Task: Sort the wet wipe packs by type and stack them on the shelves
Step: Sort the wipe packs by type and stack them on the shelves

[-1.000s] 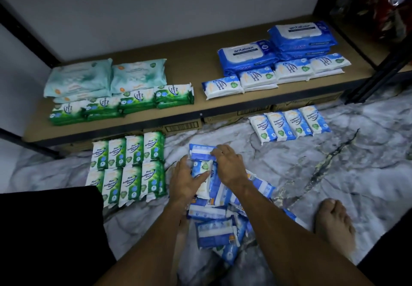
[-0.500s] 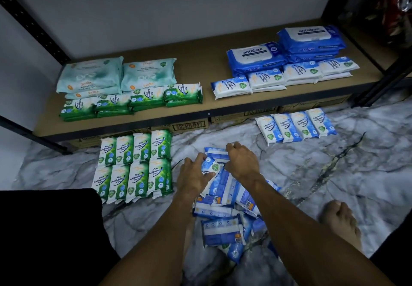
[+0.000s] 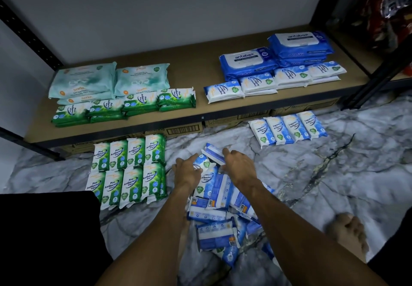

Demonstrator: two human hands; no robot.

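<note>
Your left hand (image 3: 186,172) grips a small blue-and-white plastic wipe pack (image 3: 202,162), right hand (image 3: 240,167) a second blue pack (image 3: 213,152), label unreadable; forearms (image 3: 287,225) hide part of the pile (image 3: 215,234) underneath.

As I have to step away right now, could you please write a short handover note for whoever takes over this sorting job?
Left hand grips a blue-and-white pack; right hand grips the upper blue pack, both over the loose blue pile on the floor.
Done: teal packs, green pine packs, Antabax packs and small blue packs are stacked on the shelf.
Left: sort the pile, then shelve the green floor block and the floor row of four blue packs.
</note>
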